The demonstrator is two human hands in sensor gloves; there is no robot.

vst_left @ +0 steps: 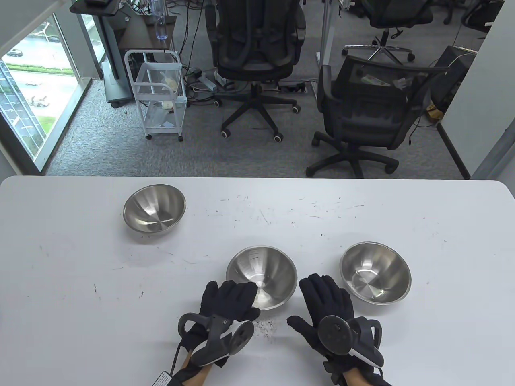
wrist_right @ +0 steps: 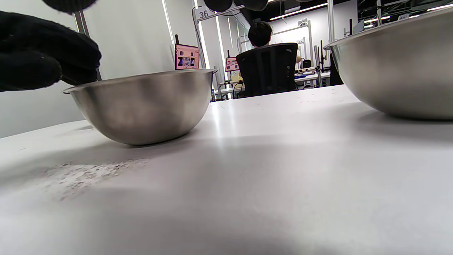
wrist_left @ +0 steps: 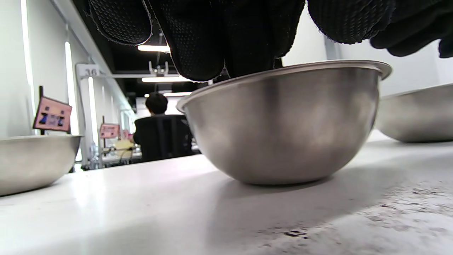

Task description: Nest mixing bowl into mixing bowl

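Observation:
Three steel mixing bowls stand on the white table. The middle bowl is nearest me. My left hand holds its near-left rim, fingers hooked over the edge of the bowl. The bowl sits on the table. My right hand lies open and empty on the table between the middle bowl and the right bowl. The third bowl stands apart at the far left. The right wrist view shows the middle bowl and the right bowl.
Dark specks mark the table between my hands. Beyond the table's far edge stand two office chairs and a white cart.

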